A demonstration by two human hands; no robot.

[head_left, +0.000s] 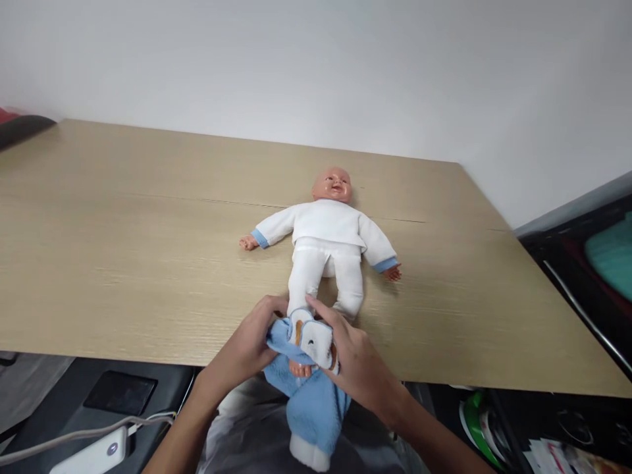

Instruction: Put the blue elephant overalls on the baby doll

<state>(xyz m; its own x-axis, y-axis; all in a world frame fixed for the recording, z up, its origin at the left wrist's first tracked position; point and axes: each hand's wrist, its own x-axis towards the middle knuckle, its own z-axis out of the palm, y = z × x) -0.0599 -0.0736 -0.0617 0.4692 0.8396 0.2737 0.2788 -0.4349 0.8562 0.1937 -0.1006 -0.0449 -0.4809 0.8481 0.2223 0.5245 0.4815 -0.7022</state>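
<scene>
A baby doll [328, 240] in a white top and white trousers lies on its back on the wooden table [123, 263], head away from me. My left hand [249, 345] and my right hand [353, 359] are both closed on a light blue fleece garment [313, 401] with a white patch [316, 339], bunched around the doll's left-side foot at the table's front edge. The garment's lower part hangs down over my lap. The doll's bare toes [300, 370] show under the fabric.
A white wall stands behind the table. Below the table at left lie a dark phone [121, 393] and a white power bank [93, 454] with a cable. A dark bin with teal contents [612, 253] is at right, and papers [557, 454] are at lower right.
</scene>
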